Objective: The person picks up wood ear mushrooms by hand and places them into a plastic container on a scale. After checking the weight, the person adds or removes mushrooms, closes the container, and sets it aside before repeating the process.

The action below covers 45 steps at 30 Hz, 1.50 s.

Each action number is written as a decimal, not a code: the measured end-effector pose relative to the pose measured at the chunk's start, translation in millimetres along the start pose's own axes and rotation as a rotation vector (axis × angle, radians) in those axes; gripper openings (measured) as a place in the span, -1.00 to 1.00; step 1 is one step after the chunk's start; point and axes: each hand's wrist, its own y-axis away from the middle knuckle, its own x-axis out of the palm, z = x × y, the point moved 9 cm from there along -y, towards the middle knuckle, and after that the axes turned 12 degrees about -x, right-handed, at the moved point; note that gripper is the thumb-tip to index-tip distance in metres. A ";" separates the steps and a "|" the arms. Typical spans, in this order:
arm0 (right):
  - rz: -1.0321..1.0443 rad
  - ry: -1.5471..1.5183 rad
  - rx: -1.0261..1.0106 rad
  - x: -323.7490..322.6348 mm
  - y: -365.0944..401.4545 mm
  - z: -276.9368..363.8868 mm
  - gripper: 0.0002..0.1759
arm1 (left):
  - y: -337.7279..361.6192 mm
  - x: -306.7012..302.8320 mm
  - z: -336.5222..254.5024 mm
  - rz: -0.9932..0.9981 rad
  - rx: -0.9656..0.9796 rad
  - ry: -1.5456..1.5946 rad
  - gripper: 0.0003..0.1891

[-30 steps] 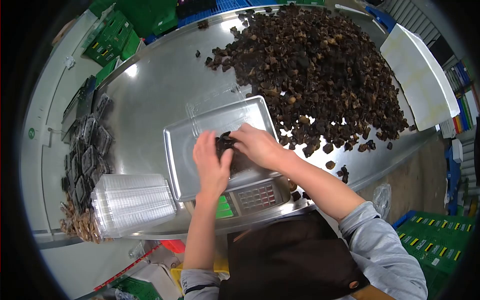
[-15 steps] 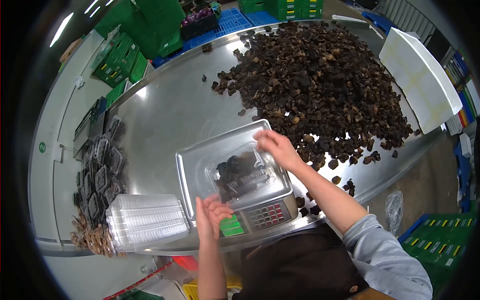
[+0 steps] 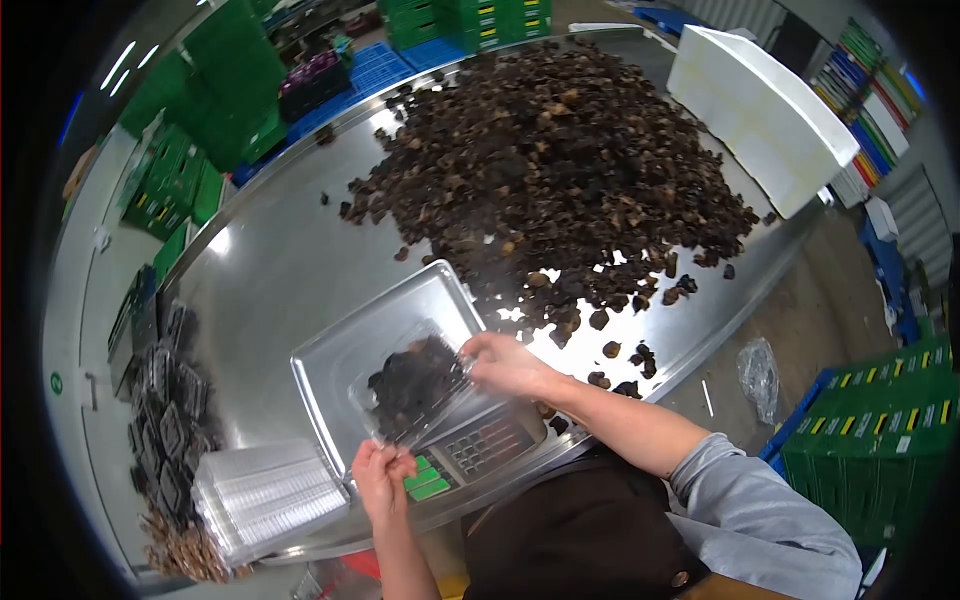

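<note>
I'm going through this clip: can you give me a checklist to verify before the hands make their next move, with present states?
1. Left hand at the near end of the clear box: ok.
2. Right hand at the box's right edge: ok.
3. Dark pieces inside the box: ok.
4. Lid fully closed: cannot tell, the clear plastic is blurred.
5. Box resting flat on the metal tray: cannot tell, it may be lifted.
6. Green display readable: not ok, no figures legible.
</note>
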 end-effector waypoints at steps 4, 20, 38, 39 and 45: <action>0.164 -0.201 -0.140 21.5 19.0 17.4 -0.41 | 19.1 -17.7 -51.9 -0.005 0.106 0.197 -0.89; -0.266 0.969 -0.608 -138.2 -37.8 14.2 -0.30 | 126.0 -159.7 -248.2 -1.180 0.267 -1.700 -0.42; 0.155 1.090 -0.583 -124.4 42.0 -40.4 -0.47 | 125.2 -212.1 -225.8 -0.947 0.171 -1.037 -0.56; 0.169 1.007 -0.559 -128.4 45.3 -36.3 -0.50 | 131.2 -205.0 -227.7 -0.989 0.180 -1.076 -0.53; -0.307 0.967 -0.450 -195.8 36.8 -12.0 -0.74 | 135.9 -253.3 -228.7 -1.084 0.187 -0.923 -0.50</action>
